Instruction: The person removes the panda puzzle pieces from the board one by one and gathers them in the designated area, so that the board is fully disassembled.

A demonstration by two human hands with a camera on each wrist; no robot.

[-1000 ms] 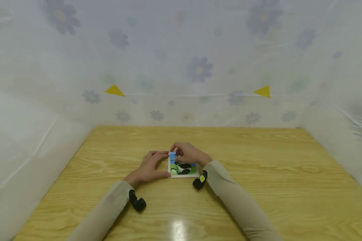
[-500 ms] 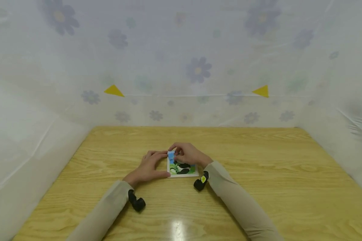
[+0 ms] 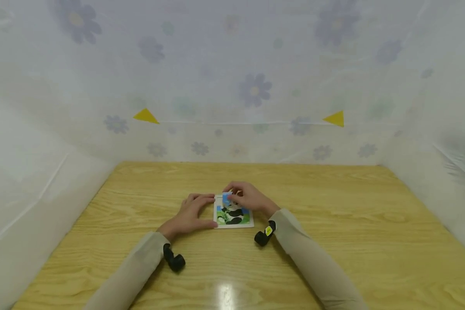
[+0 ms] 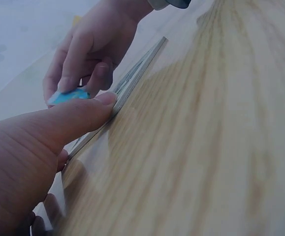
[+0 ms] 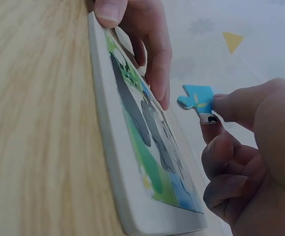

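A small panda jigsaw puzzle (image 3: 232, 217) in a white frame (image 5: 113, 162) lies on the table. My left hand (image 3: 187, 216) holds the frame's left side, thumb at the near corner and fingers toward the far corner. My right hand (image 3: 252, 198) pinches a blue jigsaw piece (image 5: 197, 102) between thumb and fingers, raised above the upper part of the puzzle. The piece bears a yellowish mark and a bit of black and white. Pale backing shows at the frame's upper left. The right hand hides part of the puzzle's upper right in the head view.
The wooden table (image 3: 139, 181) spreads around the puzzle. White flower-printed sheeting (image 3: 217, 77) encloses the back and sides, with two yellow triangles on the back sheet. A black wrist camera (image 3: 174, 260) sits on the left wrist, another camera (image 3: 262, 237) on the right.
My right hand has risen and shifted slightly right with the blue jigsaw piece, baring pale backing at the puzzle's upper left. The left hand stays at the frame's left side.
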